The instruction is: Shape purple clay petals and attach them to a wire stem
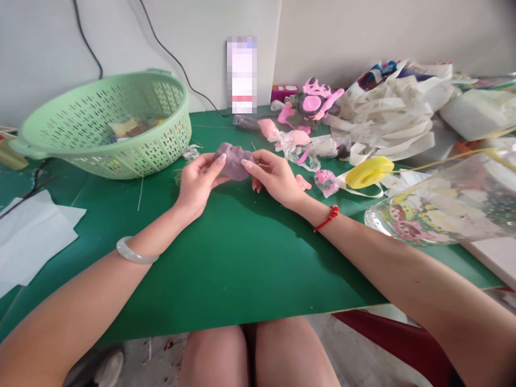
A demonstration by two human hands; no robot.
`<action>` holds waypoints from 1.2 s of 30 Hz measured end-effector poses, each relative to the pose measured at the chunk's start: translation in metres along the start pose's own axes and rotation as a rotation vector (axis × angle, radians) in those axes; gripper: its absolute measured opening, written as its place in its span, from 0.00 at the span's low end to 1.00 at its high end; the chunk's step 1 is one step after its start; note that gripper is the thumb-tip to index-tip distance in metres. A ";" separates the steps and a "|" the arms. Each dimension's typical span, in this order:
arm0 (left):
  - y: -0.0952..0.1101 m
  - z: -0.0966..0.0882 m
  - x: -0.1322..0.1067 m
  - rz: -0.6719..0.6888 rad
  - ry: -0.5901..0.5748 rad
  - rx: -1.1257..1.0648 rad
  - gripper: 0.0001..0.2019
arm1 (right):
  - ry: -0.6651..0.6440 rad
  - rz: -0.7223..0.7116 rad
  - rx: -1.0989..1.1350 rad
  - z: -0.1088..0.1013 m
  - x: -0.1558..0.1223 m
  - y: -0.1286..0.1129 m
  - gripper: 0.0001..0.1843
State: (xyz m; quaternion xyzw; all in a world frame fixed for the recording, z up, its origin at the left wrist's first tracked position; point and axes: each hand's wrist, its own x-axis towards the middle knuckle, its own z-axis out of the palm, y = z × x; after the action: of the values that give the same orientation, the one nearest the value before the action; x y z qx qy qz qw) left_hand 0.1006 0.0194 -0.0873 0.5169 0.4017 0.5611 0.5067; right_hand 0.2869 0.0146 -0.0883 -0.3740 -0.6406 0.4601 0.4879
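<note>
A flattened lump of purple-grey modelling clay (235,161) is held up above the green table (242,258). My left hand (199,177) grips its left side, thumb on the front face and fingers behind. On the other side, my right hand (272,174) pinches it the same way, with the thumb pressed on its surface. The fingers behind the clay are partly hidden. Just beyond my right hand lie wrapped pink lumps (292,137) that look like clay, and a small pink piece (303,183) rests beside the wrist.
A green perforated basket (133,156) with small packets stands at the left. White paper sheets (40,236) lie nearer. To the right are a yellow ribbon roll (370,172), a clear printed bottle (439,207), a pile of white strips (387,113) and a pink-black figure (312,105).
</note>
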 end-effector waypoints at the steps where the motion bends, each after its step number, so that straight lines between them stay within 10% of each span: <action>1: 0.000 0.000 0.000 -0.005 -0.002 -0.002 0.23 | 0.005 -0.004 -0.015 -0.001 0.000 0.001 0.30; 22: -0.002 -0.002 0.001 -0.011 -0.068 0.007 0.23 | -0.052 0.113 0.234 -0.010 0.007 0.002 0.29; 30: 0.000 0.001 -0.002 0.021 0.011 0.050 0.24 | 0.189 -0.034 -0.036 0.002 0.000 0.008 0.28; 36: 0.002 0.004 -0.005 0.014 -0.044 0.068 0.25 | 0.127 -0.007 -0.083 0.001 -0.003 0.001 0.30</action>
State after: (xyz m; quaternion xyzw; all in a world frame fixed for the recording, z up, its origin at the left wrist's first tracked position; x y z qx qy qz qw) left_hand 0.1038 0.0142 -0.0851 0.5489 0.4055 0.5392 0.4935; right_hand 0.2863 0.0118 -0.0901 -0.4202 -0.6282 0.4068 0.5132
